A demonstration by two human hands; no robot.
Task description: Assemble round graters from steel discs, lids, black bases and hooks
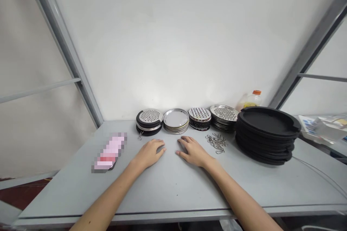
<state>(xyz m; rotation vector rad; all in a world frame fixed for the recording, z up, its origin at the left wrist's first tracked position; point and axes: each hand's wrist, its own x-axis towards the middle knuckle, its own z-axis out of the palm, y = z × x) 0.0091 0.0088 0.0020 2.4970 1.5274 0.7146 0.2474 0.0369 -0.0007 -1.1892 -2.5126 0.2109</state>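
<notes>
My left hand (150, 152) rests on the grey tabletop with its fingers apart, holding nothing. Just behind it sits a black-rimmed round piece with a perforated metal disc (150, 116) on top and a small wire clip (140, 135) at its front. My right hand (192, 150) also lies on the table, fingers spread and bare of any object. Beyond and between the hands is a stack of shallow round metal plates (176, 118). Behind my right hand stands a stack of small grater discs (200, 114). A loose pile of metal clips (216, 142) lies to its right.
Larger grater discs (224, 113) are stacked by the wall. At right rises a tall stack of black round trays (267, 133), with an orange-capped bottle (255, 98) behind. A pixelated, phone-like object (110, 153) lies at left. Metal frame posts (63, 48) flank the table.
</notes>
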